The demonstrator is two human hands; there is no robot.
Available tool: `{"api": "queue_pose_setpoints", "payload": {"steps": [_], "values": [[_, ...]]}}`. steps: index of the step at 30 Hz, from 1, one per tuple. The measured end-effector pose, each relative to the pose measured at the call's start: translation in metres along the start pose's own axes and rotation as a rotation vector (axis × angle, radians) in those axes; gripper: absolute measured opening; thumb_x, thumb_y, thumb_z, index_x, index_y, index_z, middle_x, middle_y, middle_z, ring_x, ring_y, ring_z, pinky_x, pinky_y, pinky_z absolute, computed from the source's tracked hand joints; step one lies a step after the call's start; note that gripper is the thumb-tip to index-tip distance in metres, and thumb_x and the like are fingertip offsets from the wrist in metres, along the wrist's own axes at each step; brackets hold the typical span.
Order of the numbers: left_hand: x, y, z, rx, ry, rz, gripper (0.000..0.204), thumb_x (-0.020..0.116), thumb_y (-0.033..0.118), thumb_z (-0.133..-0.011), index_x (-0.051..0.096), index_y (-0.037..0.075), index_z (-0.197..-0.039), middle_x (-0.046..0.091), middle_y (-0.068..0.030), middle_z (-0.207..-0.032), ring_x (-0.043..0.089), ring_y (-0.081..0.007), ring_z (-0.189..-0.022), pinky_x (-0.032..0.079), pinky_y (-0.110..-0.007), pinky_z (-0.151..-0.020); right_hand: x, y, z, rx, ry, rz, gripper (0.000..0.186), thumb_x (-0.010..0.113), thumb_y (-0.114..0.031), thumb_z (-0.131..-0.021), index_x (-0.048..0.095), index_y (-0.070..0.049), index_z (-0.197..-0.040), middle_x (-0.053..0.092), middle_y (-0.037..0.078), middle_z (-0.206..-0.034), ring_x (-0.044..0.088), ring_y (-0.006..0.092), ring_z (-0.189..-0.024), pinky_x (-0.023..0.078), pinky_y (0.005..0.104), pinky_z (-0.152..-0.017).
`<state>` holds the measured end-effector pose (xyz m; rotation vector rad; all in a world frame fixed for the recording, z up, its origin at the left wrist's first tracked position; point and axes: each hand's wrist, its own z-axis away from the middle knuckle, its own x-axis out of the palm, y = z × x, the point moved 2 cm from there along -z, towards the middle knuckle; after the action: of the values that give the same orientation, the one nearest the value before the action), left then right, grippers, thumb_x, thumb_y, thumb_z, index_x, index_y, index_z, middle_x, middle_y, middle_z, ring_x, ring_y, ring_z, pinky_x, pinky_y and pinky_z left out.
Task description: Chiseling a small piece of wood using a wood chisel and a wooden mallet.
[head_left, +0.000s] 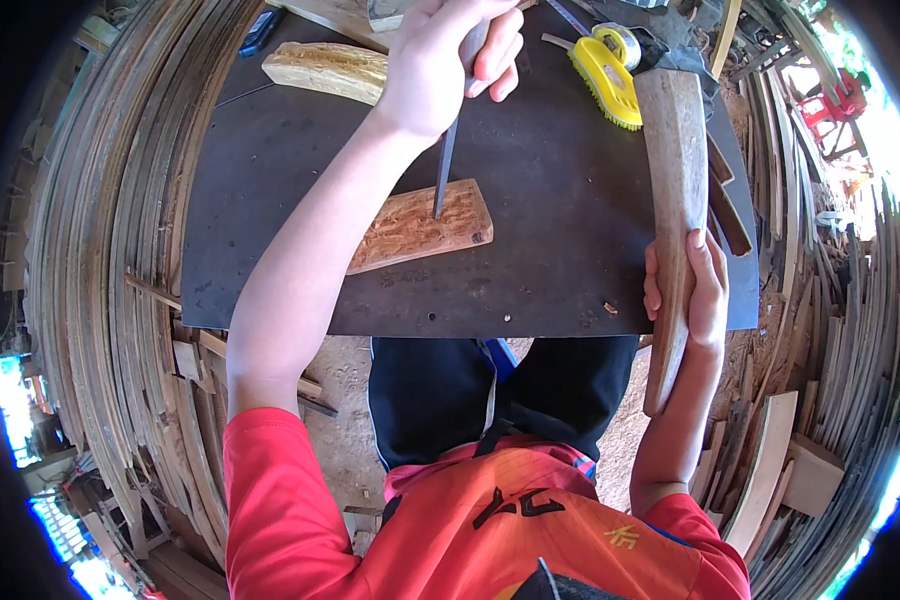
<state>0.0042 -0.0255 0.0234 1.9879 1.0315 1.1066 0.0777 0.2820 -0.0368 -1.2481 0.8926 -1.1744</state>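
Wooden stock is being worked on a dark desk (570, 260), seen from above. Nearest, a long wooden mallet (675, 200) is being gripped by the right hand (695, 295), its fingers clenched around the lower shaft; its long axis is running almost straight away from the body, thick head at the far end. Just beyond the desk's near edge, a small carved board (420, 228) is lying flat, its long axis running left to right and rising slightly toward the right. A chisel (447, 165) is being held by the left hand (440, 65), fingers wrapped tight around the handle, the blade pointing steeply down with its tip touching the board's upper middle. Farther off, a pale wood block (325, 70) and a yellow brush (607, 80) are lying near the far edge.

The board does not appear to be clamped, so it could be pushed sideways under a blow. A glancing strike could be landed on the left hand, since the chisel's top is hidden inside the grip. Splitting along the grain is also judged possible.
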Motion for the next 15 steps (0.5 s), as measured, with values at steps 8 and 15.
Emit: {"api": "queue_pose_setpoints", "payload": {"steps": [8,15], "values": [[0.0015,0.0041,0.0014,-0.005,-0.049,0.013,0.022,0.047,0.028,-0.108,0.05,0.013,-0.092,0.042,0.0024,-0.054,0.038,-0.009,-0.041,0.039,-0.026,-0.045,0.001,-0.0016,-0.0002,-0.002,-0.001,0.0,0.048,0.05,-0.043,-0.106,0.053,0.003,-0.12,0.059,0.014,-0.075,0.055,0.0171,-0.046,0.043,0.0283,-0.039],[-0.0002,0.0029,0.0014,0.008,-0.062,-0.004,0.029,0.046,0.03,-0.109,0.049,0.014,-0.086,0.041,0.0028,-0.053,0.037,-0.0093,-0.041,0.038,-0.027,-0.045,0.0004,0.0001,-0.0003,-0.004,0.004,0.026,0.052,0.05,-0.047,-0.105,0.053,0.004,-0.119,0.059,0.014,-0.075,0.055,0.0161,-0.045,0.043,0.0277,-0.039]]}}
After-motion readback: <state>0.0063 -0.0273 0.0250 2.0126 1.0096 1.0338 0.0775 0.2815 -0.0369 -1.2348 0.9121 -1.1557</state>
